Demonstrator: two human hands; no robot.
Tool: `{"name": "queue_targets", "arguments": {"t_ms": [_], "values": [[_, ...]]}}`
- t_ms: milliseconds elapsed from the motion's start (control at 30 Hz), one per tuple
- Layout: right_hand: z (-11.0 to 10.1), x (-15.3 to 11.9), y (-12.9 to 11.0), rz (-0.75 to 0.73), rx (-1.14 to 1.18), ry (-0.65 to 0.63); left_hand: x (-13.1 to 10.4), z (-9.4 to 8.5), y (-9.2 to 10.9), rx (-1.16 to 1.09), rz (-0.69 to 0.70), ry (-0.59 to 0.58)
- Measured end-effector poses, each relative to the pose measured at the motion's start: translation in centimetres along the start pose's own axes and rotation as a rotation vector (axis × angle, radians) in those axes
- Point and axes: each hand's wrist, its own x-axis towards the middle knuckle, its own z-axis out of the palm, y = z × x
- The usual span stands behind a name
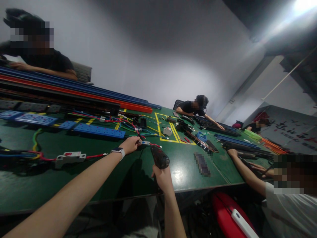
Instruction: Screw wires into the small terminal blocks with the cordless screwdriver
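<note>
My right hand (pixel 163 178) is wrapped round the handle of a black cordless screwdriver (pixel 160 157), whose front end points away from me over the green table. To its left, my left hand (pixel 131 144), with a watch on the wrist, grips a small white and blue circuit breaker (pixel 146 143). A red wire (pixel 156 145) with a metal lug comes out of the breaker's right end, close to the screwdriver's front. Whether the tool's tip touches the breaker cannot be made out. Nearer me on the left lies another white breaker (pixel 70 159), wired to a red lead with a lug.
Blue socket strips (pixel 99 130) run along the left beyond my left arm, with tangled coloured wires behind. Long blue and orange rails (pixel 133 106) lie at the back. A pixelated flat object (pixel 202 164) lies right of the screwdriver. Co-workers sit around the table (pixel 183 175).
</note>
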Motion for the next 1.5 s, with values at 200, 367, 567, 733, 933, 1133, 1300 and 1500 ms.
{"name": "queue_targets", "arguments": {"t_ms": [200, 367, 567, 733, 933, 1133, 1300, 1500], "values": [[0.04, 0.00, 0.19, 0.013, -0.008, 0.017, 0.13, 0.13, -0.27, 0.007, 0.000, -0.014], [0.02, 0.02, 0.23, -0.022, 0.004, 0.000, 0.14, 0.12, -0.26, 0.009, -0.007, -0.021], [-0.03, 0.00, -0.10, -0.001, -0.005, -0.002, 0.01, -0.02, -0.08, -0.006, -0.008, -0.015], [0.00, -0.03, -0.31, 0.002, -0.001, -0.005, 0.00, -0.05, -0.03, -0.002, -0.021, -0.025], [-0.04, -0.03, -0.02, 0.003, -0.006, -0.004, 0.02, -0.03, 0.03, 0.009, -0.007, -0.016], [-0.05, -0.05, -0.02, -0.019, -0.028, 0.007, -0.06, -0.17, 0.25, 0.006, -0.015, -0.017], [0.00, -0.09, -0.27, -0.012, -0.027, 0.012, -0.08, -0.20, 0.30, 0.004, -0.011, -0.012], [0.01, -0.11, -0.11, -0.027, -0.024, 0.011, -0.02, -0.08, 0.03, 0.000, -0.002, -0.007]]}}
